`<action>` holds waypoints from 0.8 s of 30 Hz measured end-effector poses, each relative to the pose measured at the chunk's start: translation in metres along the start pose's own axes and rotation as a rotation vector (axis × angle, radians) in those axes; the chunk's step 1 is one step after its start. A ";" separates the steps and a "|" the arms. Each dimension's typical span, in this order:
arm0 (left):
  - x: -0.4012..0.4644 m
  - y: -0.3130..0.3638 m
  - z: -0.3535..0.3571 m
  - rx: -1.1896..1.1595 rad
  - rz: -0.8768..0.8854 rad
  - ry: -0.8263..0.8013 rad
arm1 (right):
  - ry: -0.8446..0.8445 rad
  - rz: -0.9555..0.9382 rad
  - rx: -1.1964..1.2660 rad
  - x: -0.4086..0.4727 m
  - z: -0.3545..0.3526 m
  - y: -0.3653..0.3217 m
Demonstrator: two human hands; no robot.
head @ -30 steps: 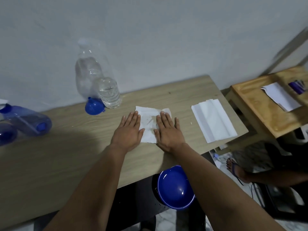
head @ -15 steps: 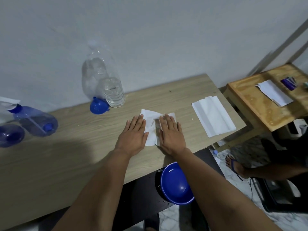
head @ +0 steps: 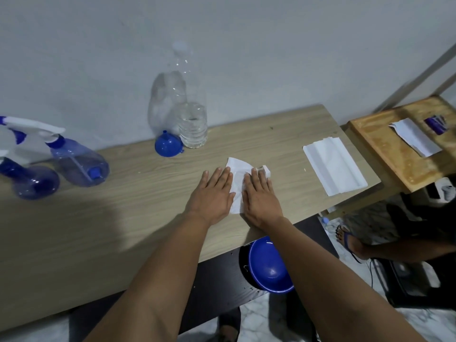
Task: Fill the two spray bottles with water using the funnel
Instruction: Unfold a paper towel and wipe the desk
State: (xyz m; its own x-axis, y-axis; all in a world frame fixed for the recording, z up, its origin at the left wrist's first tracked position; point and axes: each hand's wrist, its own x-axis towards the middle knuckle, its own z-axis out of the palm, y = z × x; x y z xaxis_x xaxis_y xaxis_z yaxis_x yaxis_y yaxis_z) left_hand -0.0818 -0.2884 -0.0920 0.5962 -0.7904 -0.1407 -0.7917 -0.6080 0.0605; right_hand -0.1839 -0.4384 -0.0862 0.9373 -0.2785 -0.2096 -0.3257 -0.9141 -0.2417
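Tabletop: funnel far beyond left hand

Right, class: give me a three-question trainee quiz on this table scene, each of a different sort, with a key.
1. True or false: the blue funnel sits in a spray bottle's neck.
2. What do both hands, left and right, press flat?
3. The spray bottles are: A) upright, B) lying on the table, C) held.

Key: 1 false, it stands on the table beside the clear water bottle; 2 the white tissue; 3 B.
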 end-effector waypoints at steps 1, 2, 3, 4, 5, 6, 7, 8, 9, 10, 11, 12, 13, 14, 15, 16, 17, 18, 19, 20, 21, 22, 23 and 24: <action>-0.007 -0.004 -0.001 0.004 0.005 -0.001 | -0.005 0.000 -0.003 -0.003 0.003 -0.006; -0.015 -0.007 0.000 0.008 0.007 -0.001 | -0.008 0.003 -0.006 -0.005 0.006 -0.012; -0.023 -0.013 0.001 0.010 0.007 0.003 | -0.004 0.003 -0.008 -0.007 0.009 -0.019; -0.032 -0.019 0.002 0.008 0.002 0.006 | 0.002 0.001 -0.009 -0.009 0.013 -0.027; -0.041 -0.025 0.003 0.004 -0.006 0.009 | 0.003 -0.007 -0.011 -0.011 0.016 -0.035; -0.050 -0.032 0.004 0.003 -0.013 0.010 | 0.000 -0.020 -0.014 -0.012 0.019 -0.044; -0.060 -0.040 0.006 0.005 -0.020 0.010 | -0.004 -0.037 -0.018 -0.013 0.022 -0.055; -0.069 -0.049 0.007 0.006 -0.027 0.013 | -0.006 -0.057 -0.021 -0.014 0.025 -0.066; -0.078 -0.059 0.008 0.003 -0.035 0.015 | -0.009 -0.079 -0.021 -0.014 0.027 -0.079; -0.089 -0.070 0.009 -0.003 -0.047 0.015 | -0.018 -0.103 -0.023 -0.014 0.030 -0.092; -0.100 -0.082 0.010 -0.006 -0.064 0.017 | -0.034 -0.127 -0.028 -0.014 0.034 -0.107; -0.112 -0.095 0.011 -0.005 -0.084 0.022 | -0.049 -0.152 -0.033 -0.013 0.038 -0.124; -0.126 -0.109 0.013 -0.002 -0.106 0.030 | -0.058 -0.173 -0.036 -0.011 0.041 -0.142; -0.141 -0.123 0.014 0.001 -0.129 0.037 | -0.061 -0.191 -0.037 -0.010 0.045 -0.161; -0.156 -0.138 0.015 0.005 -0.151 0.042 | -0.059 -0.208 -0.038 -0.009 0.049 -0.181; -0.172 -0.152 0.016 0.008 -0.173 0.044 | -0.060 -0.230 -0.039 -0.008 0.053 -0.201; -0.187 -0.166 0.017 0.009 -0.196 0.044 | -0.068 -0.258 -0.041 -0.006 0.057 -0.222; -0.203 -0.181 0.019 0.009 -0.220 0.045 | -0.080 -0.288 -0.050 -0.005 0.062 -0.242; -0.218 -0.195 0.020 0.011 -0.245 0.047 | -0.091 -0.320 -0.064 -0.003 0.067 -0.263; -0.234 -0.209 0.021 0.012 -0.271 0.049 | -0.100 -0.349 -0.080 -0.001 0.073 -0.284; -0.250 -0.223 0.022 0.011 -0.297 0.052 | -0.110 -0.375 -0.092 0.001 0.080 -0.305; -0.266 -0.236 0.023 0.009 -0.324 0.053 | -0.118 -0.403 -0.103 0.002 0.087 -0.326; -0.281 -0.250 0.024 0.008 -0.351 0.056 | -0.120 -0.433 -0.113 0.004 0.093 -0.347; -0.297 -0.265 0.026 0.005 -0.380 0.059 | -0.115 -0.464 -0.121 0.005 0.099 -0.368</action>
State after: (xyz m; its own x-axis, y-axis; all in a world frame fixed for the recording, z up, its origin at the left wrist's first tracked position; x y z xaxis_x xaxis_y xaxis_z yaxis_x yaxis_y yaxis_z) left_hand -0.0527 0.1090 -0.0920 0.8538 -0.5120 -0.0946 -0.5134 -0.8581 0.0101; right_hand -0.0717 -0.0746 -0.0926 0.9581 0.1943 -0.2104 0.1462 -0.9636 -0.2239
